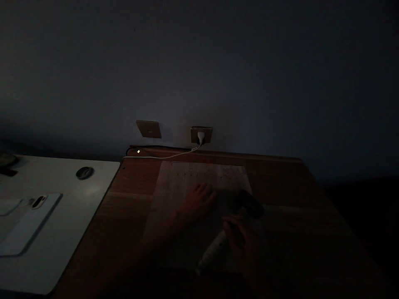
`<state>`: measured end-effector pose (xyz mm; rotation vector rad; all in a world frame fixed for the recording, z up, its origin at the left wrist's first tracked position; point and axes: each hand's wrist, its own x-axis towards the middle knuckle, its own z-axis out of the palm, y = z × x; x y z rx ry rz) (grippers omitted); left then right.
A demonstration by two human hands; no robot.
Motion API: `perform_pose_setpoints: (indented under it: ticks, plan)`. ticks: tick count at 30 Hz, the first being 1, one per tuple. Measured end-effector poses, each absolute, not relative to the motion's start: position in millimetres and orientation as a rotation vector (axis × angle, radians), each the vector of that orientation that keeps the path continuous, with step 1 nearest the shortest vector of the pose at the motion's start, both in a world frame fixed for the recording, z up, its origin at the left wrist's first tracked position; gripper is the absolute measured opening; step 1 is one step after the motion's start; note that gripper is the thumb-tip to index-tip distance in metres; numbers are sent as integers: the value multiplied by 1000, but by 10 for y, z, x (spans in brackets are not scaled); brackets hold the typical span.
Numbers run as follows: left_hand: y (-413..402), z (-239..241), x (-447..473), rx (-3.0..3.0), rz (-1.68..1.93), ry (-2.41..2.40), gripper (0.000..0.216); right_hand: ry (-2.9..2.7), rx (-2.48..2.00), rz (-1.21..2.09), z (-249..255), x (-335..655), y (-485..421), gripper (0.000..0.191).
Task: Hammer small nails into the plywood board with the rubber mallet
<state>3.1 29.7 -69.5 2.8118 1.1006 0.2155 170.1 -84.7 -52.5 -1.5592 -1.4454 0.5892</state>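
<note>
In dim light, a pale board [174, 176] lies on a wooden table, with a row of small dark marks near its far edge. My left hand [201, 199] rests on the board's middle, its fingers curled; whatever they might hold is hidden. To the right, my right hand [241, 236] is closed across the handle of a hammer [213, 249]. The light-coloured handle slants toward the near left, and the dark, blocky head points to the far right, over the board's right edge. Deep shadow covers both wrists.
The wooden table [124, 203] meets a wall with a socket holding a white plug [201, 136] and its cable. A second wall plate [149, 129] is left of it. On the adjoining white table [71, 216] are a phone [29, 232] and a dark round object [84, 172].
</note>
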Motion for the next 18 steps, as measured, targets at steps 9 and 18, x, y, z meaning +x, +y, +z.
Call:
perform_pose_setpoints:
  ticks: [9, 18]
  plan:
    - [151, -535, -495, 2820, 460, 1208, 77, -1302, -1775, 556, -586, 2024, -934, 39]
    - [-517, -1003, -1765, 2473, 528, 1919, 68, -1152, -2128, 278, -977, 2545, -989, 74]
